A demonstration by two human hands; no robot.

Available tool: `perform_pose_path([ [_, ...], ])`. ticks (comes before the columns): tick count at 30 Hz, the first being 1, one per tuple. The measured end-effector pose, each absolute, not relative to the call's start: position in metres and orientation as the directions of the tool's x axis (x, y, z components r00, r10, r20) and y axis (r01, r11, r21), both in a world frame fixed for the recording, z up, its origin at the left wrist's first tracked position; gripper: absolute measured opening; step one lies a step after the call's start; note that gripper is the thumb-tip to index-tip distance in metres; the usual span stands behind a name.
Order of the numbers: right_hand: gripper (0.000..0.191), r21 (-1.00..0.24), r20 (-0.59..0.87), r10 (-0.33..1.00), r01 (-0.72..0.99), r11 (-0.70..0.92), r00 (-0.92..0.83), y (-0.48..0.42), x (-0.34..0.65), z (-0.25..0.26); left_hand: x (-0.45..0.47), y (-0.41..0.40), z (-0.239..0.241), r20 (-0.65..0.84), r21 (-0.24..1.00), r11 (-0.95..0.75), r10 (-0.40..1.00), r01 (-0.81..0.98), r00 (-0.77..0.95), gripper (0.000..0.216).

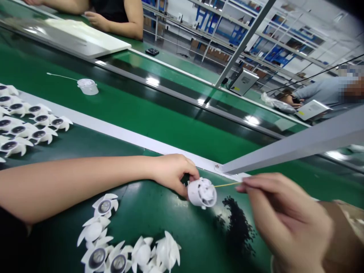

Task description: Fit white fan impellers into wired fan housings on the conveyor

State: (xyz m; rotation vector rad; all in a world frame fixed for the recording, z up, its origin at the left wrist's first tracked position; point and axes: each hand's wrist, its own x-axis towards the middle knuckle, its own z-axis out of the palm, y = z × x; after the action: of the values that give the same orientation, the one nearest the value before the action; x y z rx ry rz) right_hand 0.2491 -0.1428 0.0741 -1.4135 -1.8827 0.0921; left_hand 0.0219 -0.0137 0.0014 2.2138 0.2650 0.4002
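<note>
A white cylindrical plastic fan housing (202,192) is tilted just above the green work surface, its open end facing right. The fingers of my left hand (174,172) are closed around its left side. A thin yellow wire (227,184) runs out of the housing to the right. My right hand (284,216) pinches the wire's far end between thumb and fingertips. Below my left forearm lie several white fan impellers (98,258) in a curved row, some showing dark round hubs. A pile of small black pieces (239,223) sits between my hands.
More impellers (18,129) stand in rows at left. Another white housing (88,86) with a wire lies on the green belt (159,117) past the white rail. A grey post (295,138) slants across the right. Across the line sit a person (116,19) and another at far right.
</note>
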Motion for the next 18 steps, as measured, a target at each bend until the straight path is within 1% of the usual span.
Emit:
perform_pose_path([
  [2,0.017,-0.494,0.488,0.856,0.755,0.432,-0.171,-0.133,0.237,0.066,0.022,-0.014,0.001,0.191,0.782,-0.62,0.333,0.062,0.924,0.038],
  [4,0.017,-0.494,0.435,0.873,0.751,0.438,-0.222,-0.126,0.233,0.058,0.023,-0.014,-0.001,0.19,0.782,-0.62,0.342,0.069,0.92,0.04],
  [6,0.015,-0.496,0.384,0.895,0.766,0.408,-0.227,-0.123,0.236,0.054,0.023,-0.014,-0.002,0.189,0.782,-0.619,0.34,0.068,0.921,0.042],
  [8,0.013,-0.516,0.282,0.935,0.788,0.336,-0.214,-0.126,0.242,0.052,0.023,-0.013,-0.003,0.183,0.783,-0.618,0.334,0.068,0.925,0.042],
  [9,0.019,-0.526,0.202,0.955,0.798,0.294,-0.219,-0.128,0.244,0.052,0.023,-0.013,-0.003,0.183,0.784,-0.617,0.332,0.066,0.925,0.041],
  [12,0.061,-0.52,-0.077,0.956,0.83,0.203,-0.282,-0.137,0.245,0.051,0.023,-0.011,-0.003,0.179,0.791,-0.609,0.326,0.062,0.928,0.041],
  [13,0.071,-0.511,-0.15,0.939,0.837,0.193,-0.308,-0.138,0.244,0.05,0.023,-0.011,-0.003,0.173,0.793,-0.605,0.326,0.065,0.929,0.04],
  [14,0.073,-0.507,-0.203,0.923,0.841,0.187,-0.328,-0.139,0.242,0.049,0.023,-0.011,-0.002,0.165,0.797,-0.601,0.326,0.069,0.931,0.04],
  [18,0.051,-0.521,-0.315,0.885,0.842,0.14,-0.343,-0.13,0.238,0.048,0.023,-0.01,-0.001,0.139,0.804,-0.589,0.321,0.082,0.937,0.04],
])
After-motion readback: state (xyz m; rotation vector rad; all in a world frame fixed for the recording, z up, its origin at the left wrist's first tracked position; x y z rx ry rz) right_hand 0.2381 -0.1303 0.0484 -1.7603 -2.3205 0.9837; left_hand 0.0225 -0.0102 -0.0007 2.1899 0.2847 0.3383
